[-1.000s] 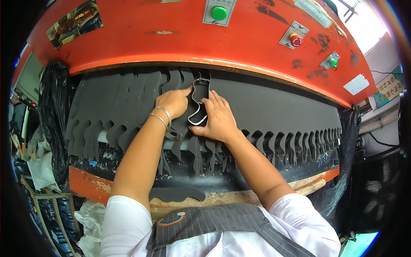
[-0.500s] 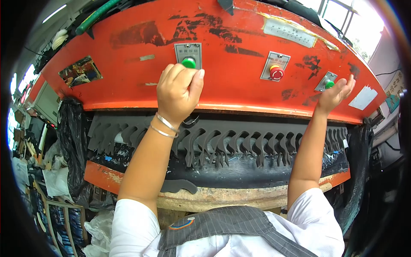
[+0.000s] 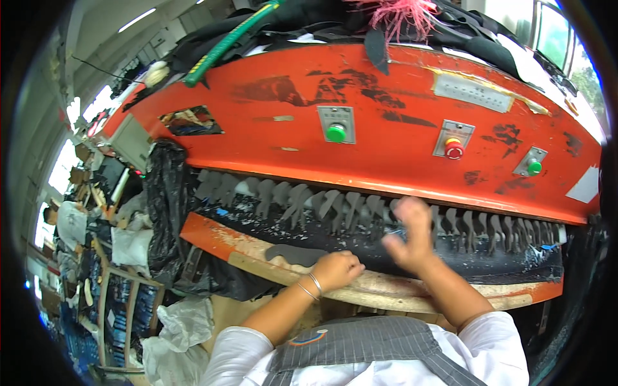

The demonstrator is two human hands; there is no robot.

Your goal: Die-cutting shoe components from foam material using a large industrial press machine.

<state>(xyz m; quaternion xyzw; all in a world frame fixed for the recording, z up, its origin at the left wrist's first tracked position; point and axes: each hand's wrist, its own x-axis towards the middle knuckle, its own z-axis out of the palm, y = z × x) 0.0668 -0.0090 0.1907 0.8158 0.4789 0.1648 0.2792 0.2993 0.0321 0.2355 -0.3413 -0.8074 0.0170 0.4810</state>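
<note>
1. Head view: broad red-orange painted metal machine body point(image 3: 283, 145), scuffed black, spans the upper half.
2. Below it, black work bed point(image 3: 360, 252) with white scrapes and flecks, running left to right.
3. Grey pinstriped cloth apron point(image 3: 367, 341) with a rainbow patch, worn over a white short-sleeved top, at the lower edge.
4. Dark grey wavy-edged sheet material point(image 3: 331, 204), cut into a fringe of curved tongues, lies along the rear of the bed, just under the machine's lower lip.
5. Pale, worn wooden rail point(image 3: 380, 285) along the bed's front.
6. Right hand point(image 3: 412, 239): motion-blurred, fingers raised, thumb spread wide from them; over the bed, before the fringe. Contact cannot be told.
7. Left hand point(image 3: 339, 270): fingers curled inward, low over the rail. Whether it grips anything cannot be told.
8. Loose dark grey wavy flat piece point(image 3: 293, 254): on the rail, its right end just beside the left hand.
9. On the machine front, 3 round controls: green push button point(image 3: 336, 133), red mushroom-shaped button point(image 3: 454, 148), smaller green button point(image 3: 534, 167).
10. Thin silver metal bangles point(image 3: 314, 283), 2 visible, left wrist.
</note>
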